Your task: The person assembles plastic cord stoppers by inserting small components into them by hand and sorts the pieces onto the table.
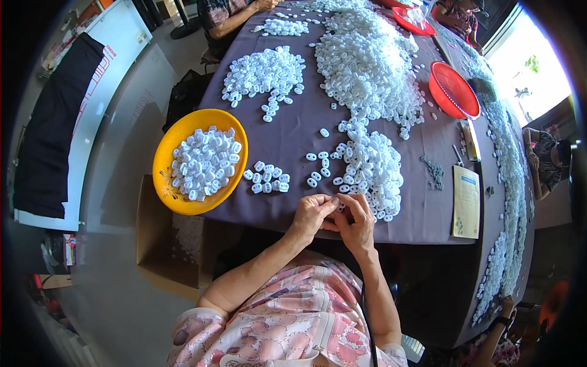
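White pieces point(377, 174): small, hard-looking, plastic-like, rounded ovals, most with two dark spots. They're heaped just ahead of my right hand point(357, 229), spilling from the big loose pile point(364, 67) up the worktop point(275, 134). Worktop has a dull purple-grey cloth, lightly creased. Small cluster point(267, 177) sits left of my left hand point(309, 215), just beside the glossy yellow bowl point(164, 144); pieces in there look blockier, piled in a mound. Red basket point(449, 92) has a beaded-looking rim.

Can't see what's between my fingertips; knuckles block it. Cardboard box point(145, 238) below is partly cut off by the worktop edge and bowl. Far pile blurs together.

Pose: both forearms angle up from my lap, wrists near the edge, fingers curled in, thumbs and forefingers nearly meeting. Can't tell how tightly they're closed, or on what.
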### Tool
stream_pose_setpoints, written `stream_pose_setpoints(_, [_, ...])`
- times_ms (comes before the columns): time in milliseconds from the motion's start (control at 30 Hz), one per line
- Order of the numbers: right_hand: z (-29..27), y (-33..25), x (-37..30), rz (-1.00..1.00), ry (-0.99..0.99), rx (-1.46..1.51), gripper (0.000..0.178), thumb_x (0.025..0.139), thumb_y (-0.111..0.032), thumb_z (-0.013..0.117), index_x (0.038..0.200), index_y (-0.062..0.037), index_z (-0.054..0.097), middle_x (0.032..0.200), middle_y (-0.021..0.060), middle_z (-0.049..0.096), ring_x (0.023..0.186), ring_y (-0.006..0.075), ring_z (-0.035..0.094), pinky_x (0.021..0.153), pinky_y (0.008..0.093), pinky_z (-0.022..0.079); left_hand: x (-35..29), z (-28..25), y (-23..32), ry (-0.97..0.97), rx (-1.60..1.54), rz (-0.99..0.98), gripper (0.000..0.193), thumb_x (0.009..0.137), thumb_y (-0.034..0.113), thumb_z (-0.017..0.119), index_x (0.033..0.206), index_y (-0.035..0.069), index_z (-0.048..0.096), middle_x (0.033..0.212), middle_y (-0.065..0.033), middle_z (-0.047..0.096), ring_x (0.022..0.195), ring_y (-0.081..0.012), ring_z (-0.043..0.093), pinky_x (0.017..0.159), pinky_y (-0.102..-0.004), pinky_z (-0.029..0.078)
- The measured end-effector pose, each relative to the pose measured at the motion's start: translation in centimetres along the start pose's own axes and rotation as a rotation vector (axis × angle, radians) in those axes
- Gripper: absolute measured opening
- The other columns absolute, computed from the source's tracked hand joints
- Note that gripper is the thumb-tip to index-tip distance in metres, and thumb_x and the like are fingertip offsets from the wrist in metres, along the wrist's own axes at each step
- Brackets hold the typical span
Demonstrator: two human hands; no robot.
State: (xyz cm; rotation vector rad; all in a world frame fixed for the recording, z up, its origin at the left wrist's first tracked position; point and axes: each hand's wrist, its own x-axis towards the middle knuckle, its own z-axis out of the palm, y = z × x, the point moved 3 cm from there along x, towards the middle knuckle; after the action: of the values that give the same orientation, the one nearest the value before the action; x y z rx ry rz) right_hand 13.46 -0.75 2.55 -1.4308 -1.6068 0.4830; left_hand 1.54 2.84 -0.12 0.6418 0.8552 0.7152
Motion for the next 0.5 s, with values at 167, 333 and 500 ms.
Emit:
stream_pose_setpoints(167, [0.22,-0.62,0.05,0.041,0.000,-0.011,0.037,0.070,0.002,0.065,0.106,-0.0051,0.060,0.094,0.0091,0.055,0.064,0.0180,0.057,0.055,0.0279,0.047,0.41,-0.20,-0.65,0.076,0.080,0.133,0.022,0.092,0.019,0.056,0.088,-0.002,0.062,0.074,-0.0064,0.063,0.061,-0.0121,0.062,0.051,-0.0258,0.056])
stream_pose_setpoints(333, [0.39,-0.46,-0.18,0.094,0.050,-0.007,0.036,0.070,-0.001,0.067,0.105,-0.0054,0.060,0.095,0.0097,0.055,0.071,0.0206,0.059,0.059,0.0304,0.048,0.44,-0.35,-0.70,0.077,0.141,0.157,0.023,0.092,0.019,0.056,0.088,-0.002,0.062,0.073,-0.0051,0.062,0.061,-0.0114,0.062,0.052,-0.0259,0.056])
stream_pose_setpoints(500, [0.76,0.16,-0.47,0.029,0.016,-0.020,0.036,0.069,-0.003,0.069,0.104,-0.0060,0.060,0.095,0.0107,0.055,0.076,0.0249,0.059,0.061,0.0322,0.049,0.47,-0.69,-0.12,0.014,0.168,0.073,0.023,0.092,0.020,0.056,0.088,-0.002,0.062,0.077,-0.0049,0.062,0.065,-0.0110,0.062,0.056,-0.0268,0.057])
